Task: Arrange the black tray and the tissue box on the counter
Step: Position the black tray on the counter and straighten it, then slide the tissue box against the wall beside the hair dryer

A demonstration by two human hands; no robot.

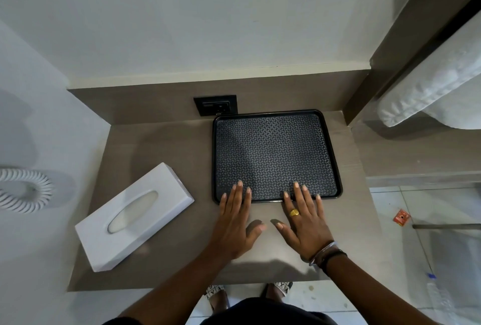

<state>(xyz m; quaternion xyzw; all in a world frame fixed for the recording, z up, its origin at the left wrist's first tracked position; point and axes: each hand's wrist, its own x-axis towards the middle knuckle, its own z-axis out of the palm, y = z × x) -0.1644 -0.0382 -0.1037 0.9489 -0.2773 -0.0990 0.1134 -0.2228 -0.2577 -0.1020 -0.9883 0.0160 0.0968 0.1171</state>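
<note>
A black tray [276, 152] with a patterned dark mat lies flat at the back right of the brown counter [161, 147], its far rim close to the back wall. My left hand [235, 223] and my right hand [304, 223] lie flat and spread on the counter, fingertips resting over the tray's near rim. Neither hand grips anything. A white tissue box [134, 216] lies at an angle on the counter's left side, apart from both hands, its oval slot facing up.
A black wall socket [215, 105] sits in the back panel just behind the tray's left corner. A white coiled cord [26, 189] hangs on the left wall. A white towel [437, 82] hangs at the right. The counter's front edge is near my feet.
</note>
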